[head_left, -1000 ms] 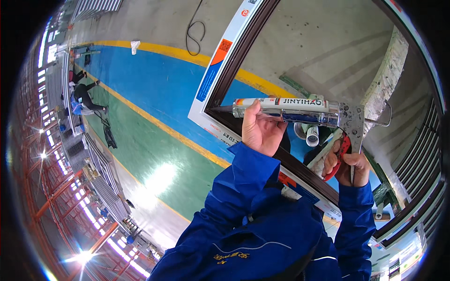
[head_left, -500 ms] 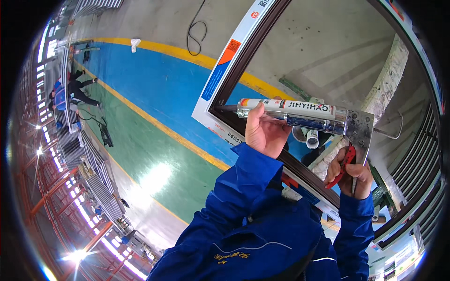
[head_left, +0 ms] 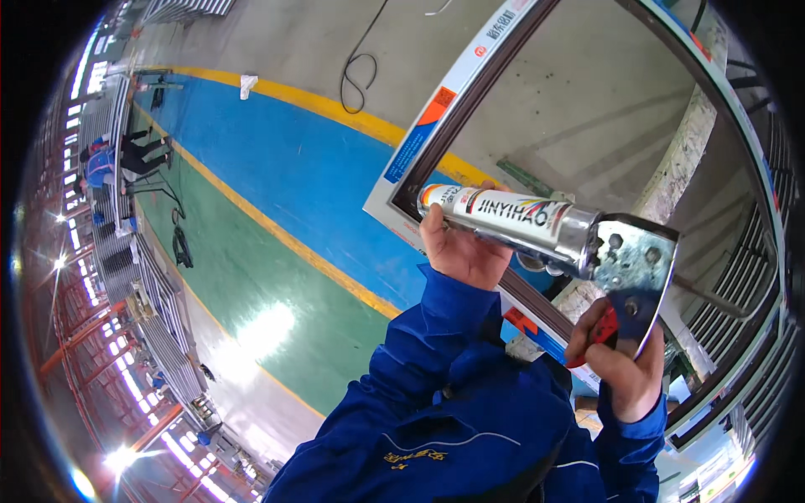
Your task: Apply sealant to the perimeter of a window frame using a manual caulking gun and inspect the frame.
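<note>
A caulking gun [head_left: 635,251] with a bare metal body and a red trigger carries a white sealant tube [head_left: 510,211]. My left hand [head_left: 466,251] cradles the tube and its cradle from below, the thumb on the near side. My right hand [head_left: 618,352] is wrapped around the gun's handle and trigger. The tube's front end lies over a corner of the large window frame [head_left: 401,197], which has dark inner edges and a pale, labelled outer face. The nozzle is hidden at this angle.
Beneath the frame runs a whitish, scuffed support beam [head_left: 683,159]. Slatted dark bars [head_left: 738,289] stand at the right. A black hose [head_left: 356,80] curls on the grey floor. Far left, a person in blue [head_left: 101,168] is beside stacked metal profiles [head_left: 168,314].
The gun has rolled and tilted, so its rear plate faces up more and its nozzle no longer shows. My right hand has turned and dropped slightly. The view has shifted a little.
</note>
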Demonstrator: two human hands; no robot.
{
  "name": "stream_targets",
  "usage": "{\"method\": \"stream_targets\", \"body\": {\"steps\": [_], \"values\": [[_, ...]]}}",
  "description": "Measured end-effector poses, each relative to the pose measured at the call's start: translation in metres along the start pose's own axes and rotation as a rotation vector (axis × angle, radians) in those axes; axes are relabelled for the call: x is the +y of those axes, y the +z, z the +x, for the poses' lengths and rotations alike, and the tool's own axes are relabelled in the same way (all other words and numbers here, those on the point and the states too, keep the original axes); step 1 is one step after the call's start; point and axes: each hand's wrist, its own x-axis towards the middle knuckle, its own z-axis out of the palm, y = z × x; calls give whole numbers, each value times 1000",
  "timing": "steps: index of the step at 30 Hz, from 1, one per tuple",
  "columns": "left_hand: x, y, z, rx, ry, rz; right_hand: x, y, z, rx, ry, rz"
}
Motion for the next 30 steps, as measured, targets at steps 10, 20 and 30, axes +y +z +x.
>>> {"method": "stream_targets", "body": {"steps": [10,20,30], "values": [[17,-2,-6,-381,-211,-20,-5,36,-66,-249,-272,-456],[-29,46,-92,-245,-359,262,93,-15,-135,9,-342,310],[11,107,-33,-543,-277,1715,154,-40,-129,34,-529,1135]]}}
